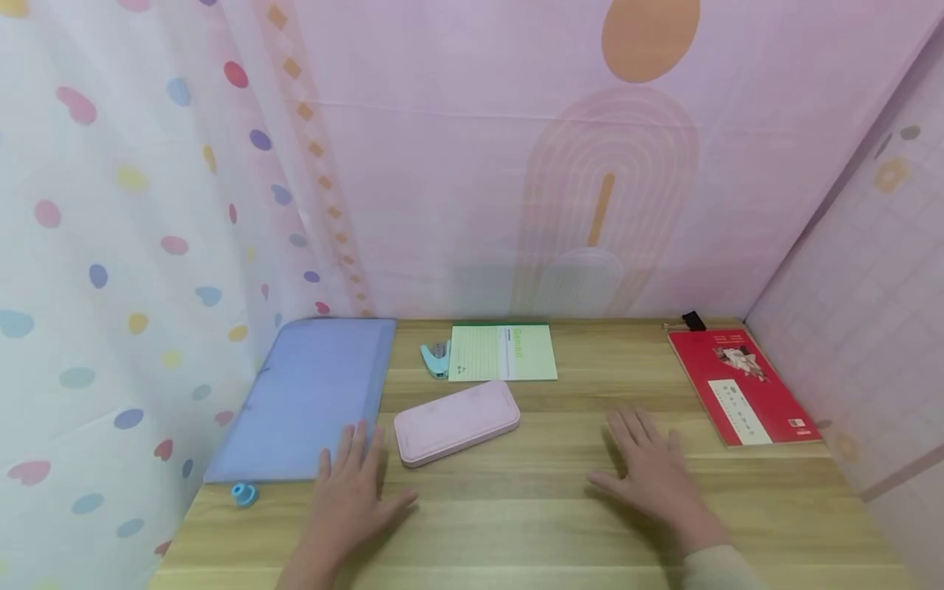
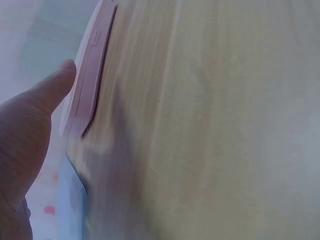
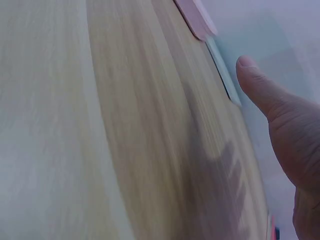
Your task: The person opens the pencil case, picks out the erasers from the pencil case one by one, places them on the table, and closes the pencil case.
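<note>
Both hands are spread above the wooden table with nothing in them. My left hand (image 1: 350, 492) is near the front corner of a blue folder (image 1: 317, 393), thumb pointing right. Just beyond that thumb lies a closed pink case (image 1: 457, 422), set at a slant; its side also shows in the left wrist view, beside the thumb (image 2: 55, 85). My right hand (image 1: 652, 475) hovers right of the case, apart from it, and its shadow falls on the wood in the right wrist view. The right thumb (image 3: 265, 90) is straight there.
Behind the case are a light blue stapler (image 1: 437, 360) and a green notepad (image 1: 505, 354). A red book (image 1: 745, 389) lies at the right, with a black clip (image 1: 693, 320) at its far edge. A small blue knob-shaped piece (image 1: 244, 494) sits at the left. Patterned curtains enclose the table (image 1: 516, 524).
</note>
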A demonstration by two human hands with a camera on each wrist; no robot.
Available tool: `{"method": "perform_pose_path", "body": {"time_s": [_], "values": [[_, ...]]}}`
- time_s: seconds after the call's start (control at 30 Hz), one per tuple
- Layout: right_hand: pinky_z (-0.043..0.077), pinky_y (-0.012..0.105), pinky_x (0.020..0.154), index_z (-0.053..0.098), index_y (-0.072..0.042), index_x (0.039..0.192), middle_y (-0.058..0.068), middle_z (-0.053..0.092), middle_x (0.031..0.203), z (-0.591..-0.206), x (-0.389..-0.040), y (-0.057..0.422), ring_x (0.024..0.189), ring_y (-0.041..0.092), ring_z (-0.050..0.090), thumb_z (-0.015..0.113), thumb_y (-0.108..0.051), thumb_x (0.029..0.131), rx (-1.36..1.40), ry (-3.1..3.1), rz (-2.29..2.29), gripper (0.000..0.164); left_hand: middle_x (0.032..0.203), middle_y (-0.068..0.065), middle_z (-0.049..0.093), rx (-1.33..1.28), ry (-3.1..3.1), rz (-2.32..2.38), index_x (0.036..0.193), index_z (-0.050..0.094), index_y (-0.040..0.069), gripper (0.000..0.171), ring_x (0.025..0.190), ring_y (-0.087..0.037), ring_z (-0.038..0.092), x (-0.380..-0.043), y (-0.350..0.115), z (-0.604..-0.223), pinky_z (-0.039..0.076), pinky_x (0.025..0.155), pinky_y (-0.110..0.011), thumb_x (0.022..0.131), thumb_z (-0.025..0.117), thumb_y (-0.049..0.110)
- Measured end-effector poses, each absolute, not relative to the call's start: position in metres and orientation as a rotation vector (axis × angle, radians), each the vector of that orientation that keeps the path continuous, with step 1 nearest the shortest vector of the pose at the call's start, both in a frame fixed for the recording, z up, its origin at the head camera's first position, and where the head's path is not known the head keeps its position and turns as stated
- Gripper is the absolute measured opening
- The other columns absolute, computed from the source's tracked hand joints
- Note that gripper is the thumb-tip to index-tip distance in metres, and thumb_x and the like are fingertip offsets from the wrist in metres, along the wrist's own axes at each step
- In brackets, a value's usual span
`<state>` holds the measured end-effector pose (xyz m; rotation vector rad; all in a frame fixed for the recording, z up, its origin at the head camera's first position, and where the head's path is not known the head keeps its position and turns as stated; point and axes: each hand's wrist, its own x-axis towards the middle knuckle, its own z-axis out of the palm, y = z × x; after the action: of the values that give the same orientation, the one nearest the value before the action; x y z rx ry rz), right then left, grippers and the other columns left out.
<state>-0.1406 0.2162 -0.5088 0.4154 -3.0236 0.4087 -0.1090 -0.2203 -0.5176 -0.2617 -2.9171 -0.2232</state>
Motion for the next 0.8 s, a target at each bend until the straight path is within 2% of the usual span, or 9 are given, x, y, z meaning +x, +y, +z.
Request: {"method": "perform_pose_path", "body": {"time_s": [0.17,0.27,0.43,0.57,0.67,0.8], "values": [[0.012,0.071,0.107,0.033,-0.015,0.151,0.012,0.027,0.156,-0.508,-0.160,0.181,0.143,0.037,0.020,0.059,-0.074,0.076,0.623,-3.010,0.374,0.099,0.158,-0.019,0.015,-0.367,-2.929,-0.232,0.153,0.025,0.009,0.111,0.145,-0.037,0.010,-0.126,-0.207,-0.514,0.014,0.109,-0.067,0.072,0.058,0.079],[0.013,0.066,0.110,0.028,-0.017,0.153,0.011,0.026,0.156,-0.507,-0.175,0.153,0.143,0.035,0.020,0.059,-0.073,0.078,0.780,-2.994,0.348,0.098,0.158,-0.018,0.016,-0.474,-2.927,-0.198,0.153,0.024,0.009,0.110,0.145,-0.037,0.011,-0.141,-0.196,-0.514,0.015,0.110,-0.065,0.074,0.055,0.079],[0.014,0.061,0.113,0.021,-0.021,0.155,0.003,0.015,0.160,-0.506,-0.200,0.111,0.146,0.029,0.014,0.056,-0.069,0.082,1.024,-2.959,0.294,0.094,0.156,-0.019,0.022,-0.585,-2.950,-0.141,0.153,0.026,0.009,0.110,0.143,-0.038,0.018,-0.166,-0.182,-0.517,0.019,0.111,-0.062,0.073,0.055,0.080],[0.010,0.059,0.114,0.020,-0.025,0.155,-0.003,0.007,0.161,-0.506,-0.217,0.089,0.147,0.026,0.008,0.054,-0.071,0.082,1.104,-2.938,0.229,0.093,0.155,-0.019,0.025,-0.584,-3.009,-0.119,0.153,0.026,0.011,0.109,0.143,-0.038,0.020,-0.177,-0.177,-0.522,0.020,0.110,-0.063,0.074,0.053,0.081],[0.010,0.059,0.114,0.022,-0.026,0.155,-0.001,0.010,0.161,-0.507,-0.229,0.078,0.147,0.026,0.009,0.048,-0.075,0.083,1.124,-2.921,0.158,0.091,0.155,-0.018,0.026,-0.568,-3.033,-0.136,0.153,0.024,0.011,0.108,0.143,-0.037,0.021,-0.182,-0.175,-0.525,0.021,0.110,-0.063,0.075,0.052,0.080],[0.017,0.058,0.113,0.019,-0.026,0.155,0.001,0.016,0.160,-0.512,-0.240,0.069,0.146,0.026,0.011,0.035,-0.080,0.083,1.158,-2.941,0.053,0.092,0.155,-0.018,0.026,-0.560,-3.038,-0.167,0.154,0.022,0.011,0.105,0.142,-0.037,0.021,-0.186,-0.174,-0.530,0.023,0.111,-0.060,0.079,0.050,0.078]]}}
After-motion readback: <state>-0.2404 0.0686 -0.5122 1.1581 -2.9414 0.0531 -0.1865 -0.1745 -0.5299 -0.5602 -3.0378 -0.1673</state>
